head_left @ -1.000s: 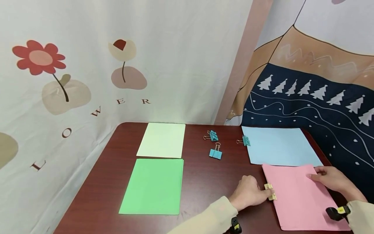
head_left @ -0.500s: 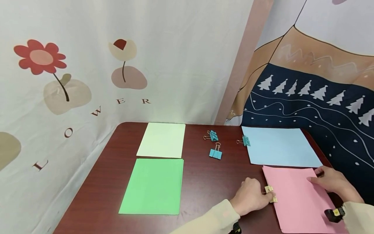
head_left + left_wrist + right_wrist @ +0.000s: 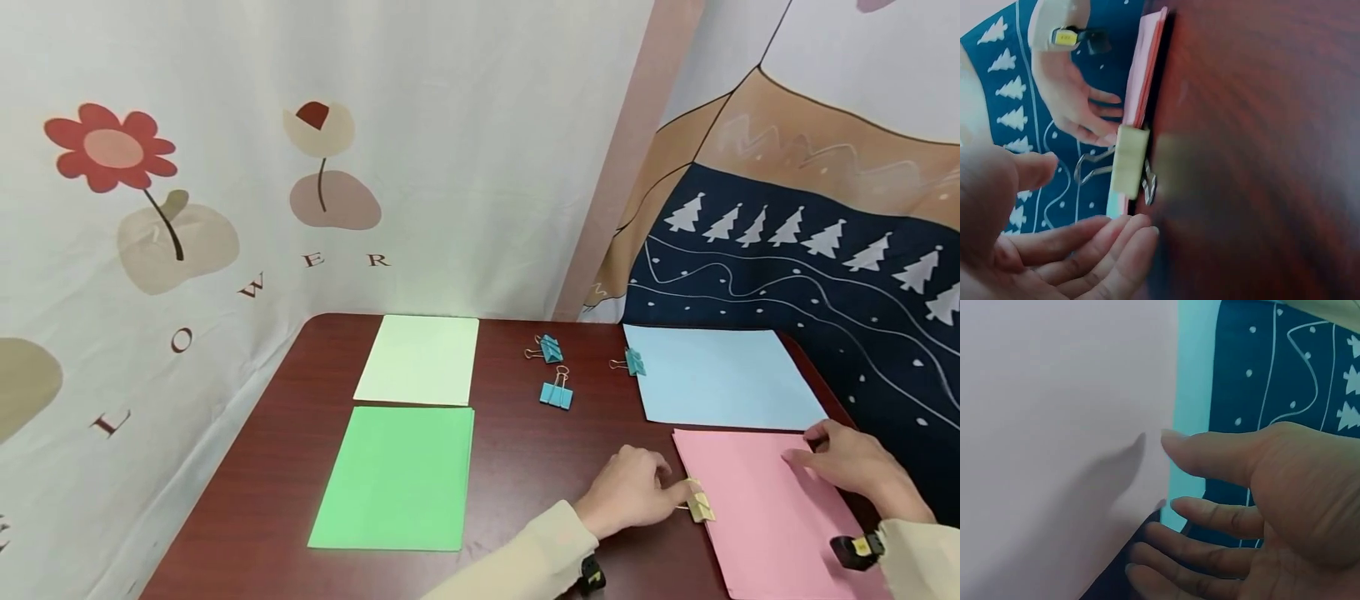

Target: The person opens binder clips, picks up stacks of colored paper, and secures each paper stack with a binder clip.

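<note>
A yellow binder clip (image 3: 700, 502) sits on the left edge of a stack of pink paper (image 3: 765, 508). In the left wrist view the yellow binder clip (image 3: 1130, 162) grips the sheets, its wire handles standing out on either side. My left hand (image 3: 630, 492) is beside it, thumb and fingers spread apart, with no hold on the clip in the left wrist view. My right hand (image 3: 862, 468) is at the stack's far right corner. Its thumb (image 3: 1194, 450) hovers over the pink sheet's edge, and the loosely bent fingers are below that edge.
Blue paper (image 3: 727, 375) lies behind the pink stack, with a teal binder clip (image 3: 634, 362) at its left edge. Two more teal clips (image 3: 556, 395) lie mid-table. Green paper (image 3: 393, 475) and pale green paper (image 3: 420, 358) lie on the left. Curtains (image 3: 465, 167) hang behind.
My left thumb and fingers have come off the yellow clip, and the hand has drawn slightly left. The pink stack shifted a little towards me. The right hand has barely moved.
</note>
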`<state>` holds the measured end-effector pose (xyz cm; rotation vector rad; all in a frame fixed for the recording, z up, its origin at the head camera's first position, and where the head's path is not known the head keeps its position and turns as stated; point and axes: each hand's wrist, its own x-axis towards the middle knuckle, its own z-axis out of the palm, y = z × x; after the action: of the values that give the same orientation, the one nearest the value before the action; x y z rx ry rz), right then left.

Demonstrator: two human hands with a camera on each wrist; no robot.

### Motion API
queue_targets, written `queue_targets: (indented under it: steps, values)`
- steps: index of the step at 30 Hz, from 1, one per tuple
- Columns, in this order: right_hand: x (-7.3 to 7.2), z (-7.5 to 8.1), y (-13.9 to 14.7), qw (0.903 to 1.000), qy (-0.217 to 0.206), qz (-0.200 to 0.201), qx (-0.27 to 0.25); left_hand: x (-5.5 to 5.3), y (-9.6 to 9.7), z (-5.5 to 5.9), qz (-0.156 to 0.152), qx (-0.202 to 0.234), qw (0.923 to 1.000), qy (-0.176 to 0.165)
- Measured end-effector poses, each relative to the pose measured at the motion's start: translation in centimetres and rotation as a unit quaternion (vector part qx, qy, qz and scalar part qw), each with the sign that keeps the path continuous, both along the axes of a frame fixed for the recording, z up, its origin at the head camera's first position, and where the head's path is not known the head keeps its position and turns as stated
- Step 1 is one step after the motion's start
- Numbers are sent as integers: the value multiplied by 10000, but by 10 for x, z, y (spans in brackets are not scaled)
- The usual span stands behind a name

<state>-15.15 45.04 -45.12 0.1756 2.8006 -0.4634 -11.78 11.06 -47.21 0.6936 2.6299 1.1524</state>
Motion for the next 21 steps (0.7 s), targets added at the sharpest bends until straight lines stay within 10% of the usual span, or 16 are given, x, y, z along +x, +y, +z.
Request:
queue_targets:
  steps: [21]
  values:
    - [-25,24,-73,9816,1566,819,-717,-51,-119,18,723,461,9954,435]
